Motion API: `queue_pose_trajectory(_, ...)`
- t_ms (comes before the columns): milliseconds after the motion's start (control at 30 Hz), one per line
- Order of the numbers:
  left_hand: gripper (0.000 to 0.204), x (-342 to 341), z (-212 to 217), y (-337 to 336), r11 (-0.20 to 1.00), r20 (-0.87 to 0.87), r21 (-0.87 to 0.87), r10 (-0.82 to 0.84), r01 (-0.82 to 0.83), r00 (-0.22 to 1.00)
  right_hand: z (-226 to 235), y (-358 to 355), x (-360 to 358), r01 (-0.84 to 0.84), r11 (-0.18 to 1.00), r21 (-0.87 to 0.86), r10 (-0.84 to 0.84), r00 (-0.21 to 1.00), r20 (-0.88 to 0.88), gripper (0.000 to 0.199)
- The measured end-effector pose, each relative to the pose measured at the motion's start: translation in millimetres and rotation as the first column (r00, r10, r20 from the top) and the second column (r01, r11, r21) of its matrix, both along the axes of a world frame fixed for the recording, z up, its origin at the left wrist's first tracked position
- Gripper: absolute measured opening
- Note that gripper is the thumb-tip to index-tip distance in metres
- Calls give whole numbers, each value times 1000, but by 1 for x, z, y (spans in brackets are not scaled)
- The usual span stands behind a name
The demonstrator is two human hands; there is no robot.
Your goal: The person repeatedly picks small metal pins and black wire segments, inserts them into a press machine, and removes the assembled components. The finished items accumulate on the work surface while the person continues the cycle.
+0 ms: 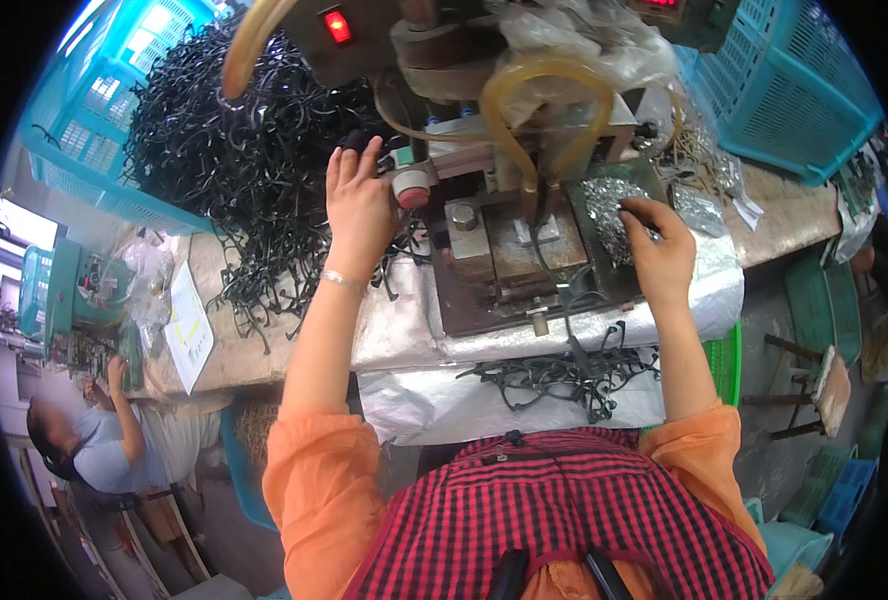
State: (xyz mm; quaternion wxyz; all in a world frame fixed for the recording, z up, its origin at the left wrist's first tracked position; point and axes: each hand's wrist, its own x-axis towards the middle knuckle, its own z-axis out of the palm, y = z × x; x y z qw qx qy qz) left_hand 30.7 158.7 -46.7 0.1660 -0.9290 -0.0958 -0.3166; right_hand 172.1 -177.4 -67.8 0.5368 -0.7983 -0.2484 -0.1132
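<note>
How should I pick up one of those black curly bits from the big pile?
Probably pinch a single loose end poking out at the near edge of the black pile, coming from above beside the left hand. The pieces are thin, hooked and tangled, so grabbing the middle would likely drag several.

We cannot see what the right hand pinches; its fingertips hide it among tiny silver parts (too small to tell apart). The machine is cut off at the top edge.
</note>
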Motion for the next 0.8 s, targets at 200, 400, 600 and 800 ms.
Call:
queue_pose_trajectory(200,26,-20,-40,26,997,-65,-78,21,-27,998,-24,-57,0,140,990,-32,-137,987,85,13)
queue_pose_trajectory(400,11,-39,-21,17,957,132,-285,89,-48,987,37,-48,-27,-80,997,14,81,994,-74,14)
queue_pose_trajectory(600,15,-34,-22,1,571,712,-669,308,476,631,59,41,-27,-363,882,302,434,875,-216,30)
queue_pose_trajectory(800,13,-48,64,-103,122,909,-404,-53,907,412,60,51,-37,-330,802,498,530,778,-339,45)
